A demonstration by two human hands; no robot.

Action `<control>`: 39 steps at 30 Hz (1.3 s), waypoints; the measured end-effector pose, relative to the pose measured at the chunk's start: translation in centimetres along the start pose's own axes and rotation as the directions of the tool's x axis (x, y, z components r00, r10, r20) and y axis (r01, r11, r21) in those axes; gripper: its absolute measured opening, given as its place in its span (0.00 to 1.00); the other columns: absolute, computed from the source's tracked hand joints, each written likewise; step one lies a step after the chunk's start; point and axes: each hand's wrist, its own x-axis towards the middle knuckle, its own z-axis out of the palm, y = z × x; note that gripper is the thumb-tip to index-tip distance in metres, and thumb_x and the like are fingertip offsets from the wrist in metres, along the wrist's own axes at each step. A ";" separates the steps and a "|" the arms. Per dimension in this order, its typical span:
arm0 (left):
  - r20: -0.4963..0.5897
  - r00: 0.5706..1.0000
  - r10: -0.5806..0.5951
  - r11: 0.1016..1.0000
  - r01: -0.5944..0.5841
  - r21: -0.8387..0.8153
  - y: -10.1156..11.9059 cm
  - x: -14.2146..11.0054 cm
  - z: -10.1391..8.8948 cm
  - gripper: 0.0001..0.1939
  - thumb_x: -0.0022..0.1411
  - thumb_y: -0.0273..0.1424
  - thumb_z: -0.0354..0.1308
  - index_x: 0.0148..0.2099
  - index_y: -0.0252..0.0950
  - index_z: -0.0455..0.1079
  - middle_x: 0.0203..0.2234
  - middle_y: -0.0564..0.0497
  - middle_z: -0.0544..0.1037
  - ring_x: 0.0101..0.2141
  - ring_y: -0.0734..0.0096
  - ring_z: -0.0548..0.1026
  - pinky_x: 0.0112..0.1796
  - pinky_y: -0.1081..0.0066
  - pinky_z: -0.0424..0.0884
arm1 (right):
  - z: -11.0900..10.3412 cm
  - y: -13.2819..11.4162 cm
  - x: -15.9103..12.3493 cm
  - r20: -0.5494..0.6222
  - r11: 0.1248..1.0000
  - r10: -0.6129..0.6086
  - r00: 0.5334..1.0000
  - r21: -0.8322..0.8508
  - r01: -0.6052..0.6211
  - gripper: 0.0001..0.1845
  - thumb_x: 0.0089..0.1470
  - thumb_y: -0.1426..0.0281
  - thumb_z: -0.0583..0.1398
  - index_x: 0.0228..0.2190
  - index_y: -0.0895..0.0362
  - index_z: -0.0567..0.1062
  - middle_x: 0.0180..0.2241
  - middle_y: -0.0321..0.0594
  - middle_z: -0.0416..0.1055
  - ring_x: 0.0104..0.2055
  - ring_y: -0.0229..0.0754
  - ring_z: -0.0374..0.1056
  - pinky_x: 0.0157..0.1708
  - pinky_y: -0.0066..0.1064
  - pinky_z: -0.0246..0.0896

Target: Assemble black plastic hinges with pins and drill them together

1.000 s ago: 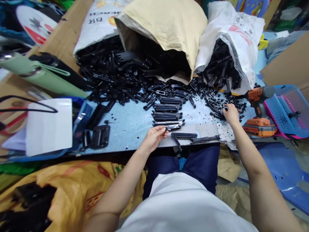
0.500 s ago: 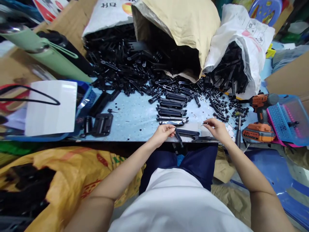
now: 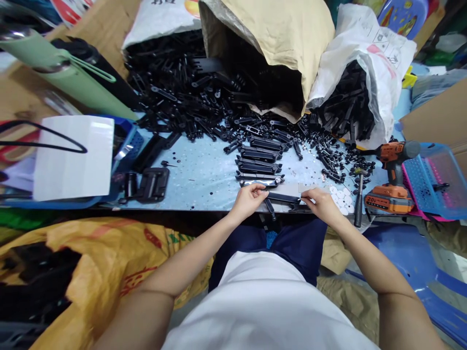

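Note:
Near the table's front edge lies a long black plastic bar (image 3: pixel 283 198), with a shorter black piece (image 3: pixel 270 208) angled down from its left end. My left hand (image 3: pixel 251 200) is closed in a pinch at that left end. At the bar's right end, my right hand (image 3: pixel 321 203) pinches a small thin metal pin (image 3: pixel 300 198), mostly hidden by the fingers. Just beyond the hands is a column of similar black bar assemblies (image 3: pixel 260 166), laid side by side.
Black parts (image 3: pixel 175 102) spill from sacks at the back. Loose pins (image 3: pixel 341 158) lie to the right, near white discs (image 3: pixel 341 198), a hammer (image 3: pixel 359 201) and an orange cordless drill (image 3: pixel 392 177). A blue basket (image 3: pixel 124 146) stands left; a yellow sack (image 3: pixel 109 262) is below.
My right hand has moved left and slightly down, bringing the pin to the bar's right end. My left hand stays at the left end, shifted slightly.

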 end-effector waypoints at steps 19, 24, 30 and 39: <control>0.612 0.585 0.532 0.375 -0.811 0.450 -2.4 -0.1 1.2 0.13 0.59 0.32 0.52 0.46 0.36 0.69 0.46 0.41 0.73 0.49 0.57 0.68 0.49 0.60 0.60 | 3.4 3.6 -2.3 -0.035 0.976 -0.212 0.977 -0.048 0.211 0.19 0.59 0.59 0.49 0.45 0.54 0.71 0.44 0.48 0.70 0.44 0.43 0.67 0.41 0.37 0.64; 0.789 0.521 0.326 0.109 -0.850 0.516 -1.9 1.6 3.3 0.24 0.60 0.38 0.53 0.53 0.27 0.64 0.46 0.34 0.72 0.43 0.57 0.71 0.41 0.64 0.63 | 2.4 5.0 -2.8 0.036 0.913 -0.149 0.988 -0.380 0.151 0.29 0.54 0.48 0.49 0.33 0.59 0.75 0.30 0.49 0.72 0.30 0.43 0.67 0.29 0.32 0.60; 0.705 0.679 0.206 0.157 -0.734 0.661 0.1 1.8 2.9 0.26 0.66 0.41 0.39 0.32 0.32 0.73 0.28 0.42 0.77 0.32 0.63 0.74 0.30 0.70 0.62 | 0.9 4.0 -1.8 0.133 0.928 -0.182 0.974 -0.304 0.215 0.37 0.53 0.43 0.39 0.18 0.58 0.68 0.18 0.41 0.65 0.21 0.37 0.62 0.22 0.27 0.49; 0.442 0.872 0.209 0.230 -0.483 0.845 -0.1 0.1 3.4 0.28 0.65 0.42 0.41 0.33 0.28 0.75 0.25 0.38 0.78 0.27 0.61 0.75 0.28 0.70 0.64 | 1.1 -2.0 -0.5 0.173 0.856 -0.093 0.980 -0.489 0.168 0.33 0.48 0.42 0.50 0.34 0.60 0.71 0.27 0.48 0.70 0.30 0.46 0.65 0.27 0.32 0.49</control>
